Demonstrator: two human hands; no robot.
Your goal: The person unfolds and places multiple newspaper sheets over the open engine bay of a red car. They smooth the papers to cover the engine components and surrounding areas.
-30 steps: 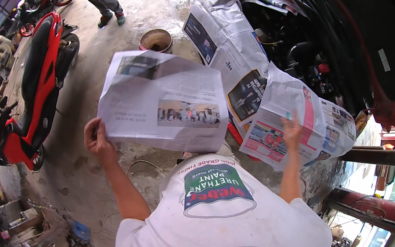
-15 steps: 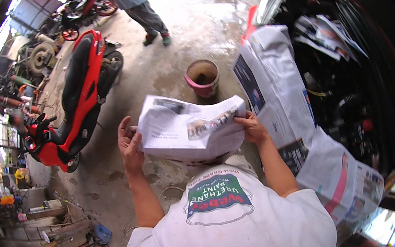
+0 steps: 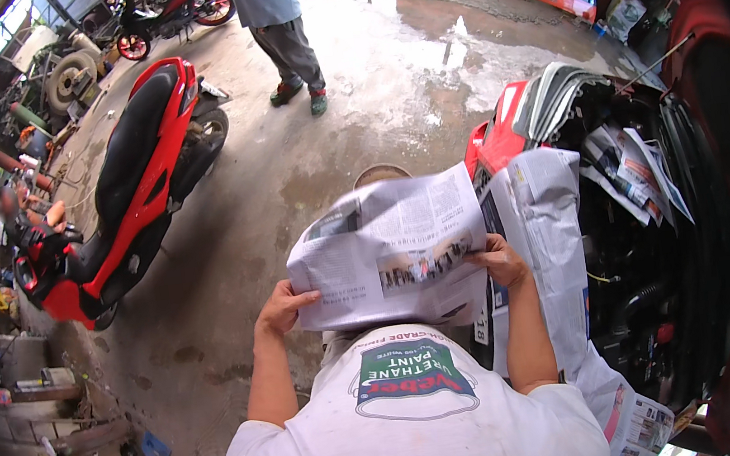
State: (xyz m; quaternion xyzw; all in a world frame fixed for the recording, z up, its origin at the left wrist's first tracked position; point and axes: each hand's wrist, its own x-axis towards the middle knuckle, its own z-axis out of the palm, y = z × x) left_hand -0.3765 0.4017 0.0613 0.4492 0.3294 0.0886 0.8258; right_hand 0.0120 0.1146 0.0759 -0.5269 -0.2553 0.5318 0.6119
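A printed newspaper sheet [image 3: 340, 249] is stretched between my hands in front of my chest, slightly wavy, with a colour photo on it. My left hand [image 3: 284, 307] pinches its left edge. At the right edge, my right hand [image 3: 500, 261] grips the paper with the thumb on top. Just right of that hand, more newspaper [image 3: 533, 225] covers the side of a red vehicle [image 3: 499, 134] with its hood raised. Behind the held sheet, only the rim of a bucket [image 3: 381, 172] shows.
A red and black scooter [image 3: 135, 174] stands at left. A person [image 3: 277, 34] in grey trousers stands ahead on the wet concrete floor. The dark engine bay [image 3: 636, 286] lies at right, with loose papers [image 3: 626, 164] on it. Tools and scrap wood [image 3: 91, 444] crowd the lower left.
The newspaper has been spread wider and flatter and now hides most of the bucket. My left hand's raised fingers have closed on its edge. The view has shifted, showing more of the background.
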